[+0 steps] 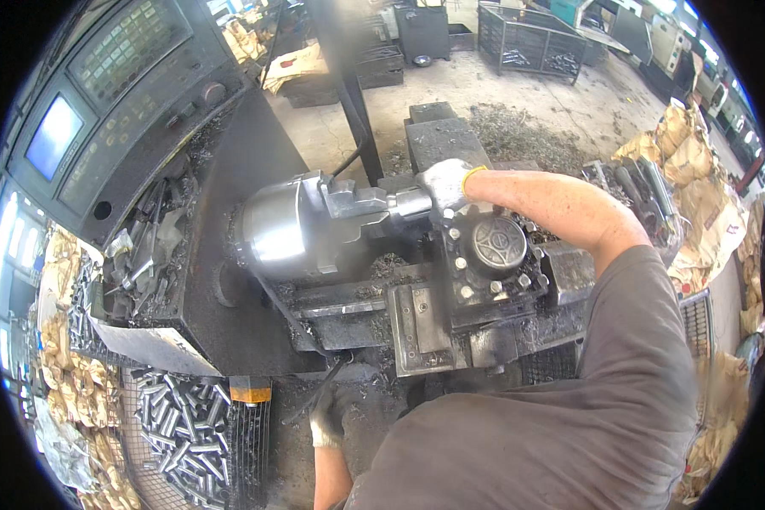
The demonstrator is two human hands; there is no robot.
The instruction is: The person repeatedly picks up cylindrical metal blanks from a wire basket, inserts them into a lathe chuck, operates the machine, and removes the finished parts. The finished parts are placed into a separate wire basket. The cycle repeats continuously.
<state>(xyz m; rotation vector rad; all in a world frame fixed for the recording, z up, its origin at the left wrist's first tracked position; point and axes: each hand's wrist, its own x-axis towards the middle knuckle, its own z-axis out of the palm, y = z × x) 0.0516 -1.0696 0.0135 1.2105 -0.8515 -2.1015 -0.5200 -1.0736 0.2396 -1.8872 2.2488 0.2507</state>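
Note:
My right hand (448, 184), in a white glove with a yellow cuff, is closed around the outer end of a shiny metal cylinder (410, 202). The cylinder's other end is between the jaws (353, 202) of a lathe chuck (274, 228). Just below that hand sits a dark tool turret (495, 251) with several bolts and a round embossed cap. Low in the picture, my left hand (326, 418), in a dirty glove, is next to a thin dark rod (338, 367) at the front of the lathe. Its fingers are in shadow, and I cannot tell whether they hold the rod.
A control panel (115, 93) with a lit screen stands at the left, above a tray of loose tools (140, 263). A wire basket (132, 425) below holds many metal pieces. Metal chips (527, 132) litter the floor behind the lathe. Brown sacks (697, 204) lie at the right.

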